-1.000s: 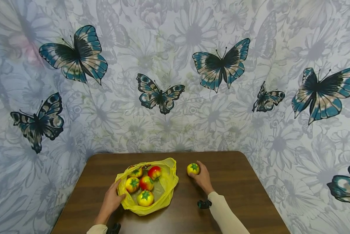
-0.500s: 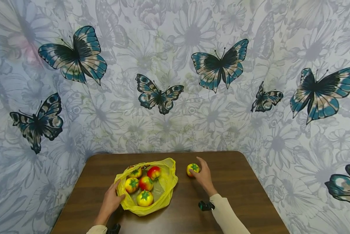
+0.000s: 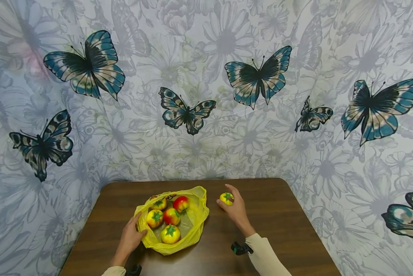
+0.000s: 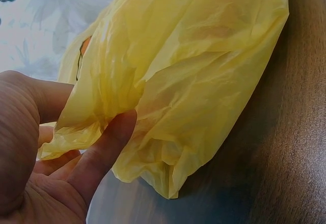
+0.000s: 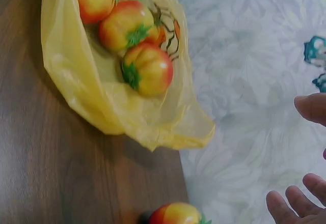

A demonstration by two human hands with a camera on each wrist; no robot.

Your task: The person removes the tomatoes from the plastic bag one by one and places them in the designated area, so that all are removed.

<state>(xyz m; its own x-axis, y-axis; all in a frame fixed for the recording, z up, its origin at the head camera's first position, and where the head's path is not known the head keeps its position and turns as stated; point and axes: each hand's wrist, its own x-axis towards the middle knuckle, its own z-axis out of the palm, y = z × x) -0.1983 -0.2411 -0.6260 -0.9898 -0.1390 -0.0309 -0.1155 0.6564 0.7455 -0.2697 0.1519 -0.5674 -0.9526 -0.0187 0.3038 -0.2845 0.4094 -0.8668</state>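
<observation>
A yellow plastic bag (image 3: 196, 235) stands with its mouth open on the table, several red-and-yellow tomatoes (image 3: 170, 234) inside it. My left hand (image 3: 130, 237) pinches the bag's left edge; the left wrist view shows the thin plastic (image 4: 107, 96) between thumb and fingers. To the right of the bag one more tomato (image 3: 226, 198) sits on the table. My right hand (image 3: 238, 210) is over and beside that tomato, its thumb partly in front of it. In the right wrist view the fingers (image 5: 280, 206) are spread, apart from the loose tomato (image 5: 175, 214).
The brown wooden table (image 3: 278, 237) has its back edge close to a wall (image 3: 206, 153) papered with flowers and butterflies. Dark wrist devices (image 3: 241, 248) sit on both forearms.
My right hand's fingers have loosened around the single tomato, drawn right, then shifted back left over it. The tomato stays about where it was. My left hand keeps hold of the bag.
</observation>
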